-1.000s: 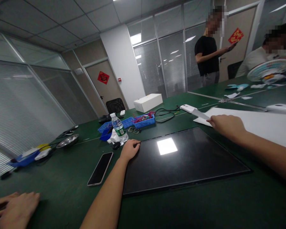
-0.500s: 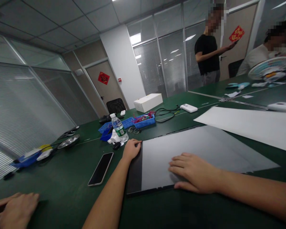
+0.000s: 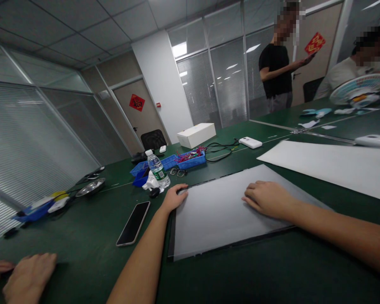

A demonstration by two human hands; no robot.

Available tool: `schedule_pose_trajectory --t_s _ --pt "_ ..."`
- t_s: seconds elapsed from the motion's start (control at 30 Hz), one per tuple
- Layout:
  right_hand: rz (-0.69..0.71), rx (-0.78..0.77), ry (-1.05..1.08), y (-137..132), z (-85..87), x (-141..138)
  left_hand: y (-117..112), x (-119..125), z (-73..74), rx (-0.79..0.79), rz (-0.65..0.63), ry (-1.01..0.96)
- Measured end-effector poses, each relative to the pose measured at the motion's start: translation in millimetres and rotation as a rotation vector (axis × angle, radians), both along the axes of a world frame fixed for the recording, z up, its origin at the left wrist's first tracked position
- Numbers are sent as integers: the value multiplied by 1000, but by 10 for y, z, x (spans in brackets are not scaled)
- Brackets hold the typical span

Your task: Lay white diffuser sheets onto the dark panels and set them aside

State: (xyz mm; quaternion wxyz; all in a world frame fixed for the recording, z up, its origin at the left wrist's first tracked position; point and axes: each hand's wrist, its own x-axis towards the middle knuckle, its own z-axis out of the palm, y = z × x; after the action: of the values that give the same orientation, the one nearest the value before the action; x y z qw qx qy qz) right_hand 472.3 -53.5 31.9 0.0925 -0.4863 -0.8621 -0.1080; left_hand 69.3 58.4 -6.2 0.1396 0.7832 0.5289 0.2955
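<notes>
A pale grey, translucent sheet (image 3: 215,211) lies over a thin, flat black board (image 3: 172,236). The board's dark margin shows along the left and near edges. At the far left corner rests my left hand (image 3: 175,198), with thumb and fingers apart around the corner and the thumb on the sheet. My right hand (image 3: 269,198) lies palm down on the right half of the sheet, its fingers stretched to the left and slightly bent. What is under that palm is hidden.
Left of my forearm lies a phone (image 3: 134,223). Beyond are a water bottle (image 3: 158,169), glasses (image 3: 178,172), blue trays (image 3: 191,158) and a white box (image 3: 196,135). A large white sheet (image 3: 332,166) is at right. Another person's hands (image 3: 30,276) rest at lower left.
The grey sheet has slid left, covering most of the board's dark left strip. My right hand has moved away from me and to the right; my left hand stays at the corner.
</notes>
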Motion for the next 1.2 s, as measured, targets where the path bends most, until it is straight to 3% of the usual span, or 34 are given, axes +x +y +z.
schedule_pose_trajectory --t_s 0.13,0.23,0.33,0.47,0.57,0.67,0.77,0.9,1.2 --pt "41 -23 1 -86 47 -81 35 -4 -27 -23 24 -18" --pt "24 -1 69 31 76 34 45 10 -40 -20 28 -6" --pt "-65 82 127 343 76 411 40 25 -38 -31 32 -3" --pt "-300 142 175 755 -19 1171 21 27 -15 -48 48 -11" --pt "-458 100 211 896 -161 1655 6 25 0 -50 47 -21" --pt "-574 20 244 952 -288 1902 -2 32 5 -59 51 -51" --pt "-594 -42 250 983 -331 1929 5 40 2 -70 59 -85" --pt "-575 -82 229 951 -260 1796 23 28 -9 -71 61 -93" --pt "-627 162 162 585 223 1275 30 20 -26 -51 68 -69"
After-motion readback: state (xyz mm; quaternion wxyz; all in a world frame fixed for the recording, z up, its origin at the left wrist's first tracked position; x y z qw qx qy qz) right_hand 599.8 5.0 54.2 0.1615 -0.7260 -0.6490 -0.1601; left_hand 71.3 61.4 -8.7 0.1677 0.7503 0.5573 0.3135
